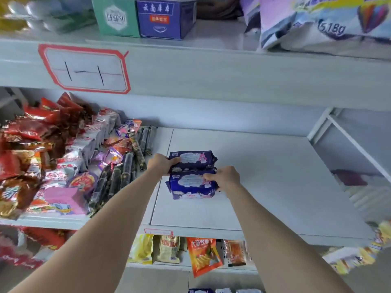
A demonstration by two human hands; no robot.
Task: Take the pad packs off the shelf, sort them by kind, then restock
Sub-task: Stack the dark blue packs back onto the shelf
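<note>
Both hands hold dark blue pad packs on the shelf (254, 166), long sides running left-right: the left hand (161, 163) grips the far pack (193, 159), the right hand (225, 178) the near pack (190, 185), packs touching.

"518g" on bag (330, 28); "1-1" on shelf tag (84, 69).

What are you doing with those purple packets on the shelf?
A person is handling dark purple pad packs on a white shelf. The left hand grips the far pack at its left end, and the right hand holds the right end of the near pack. The packs sit close together in a small bunch on the bare part of the shelf. To their left lies a pile of snack packets. More snacks hang on the shelf below.
</note>
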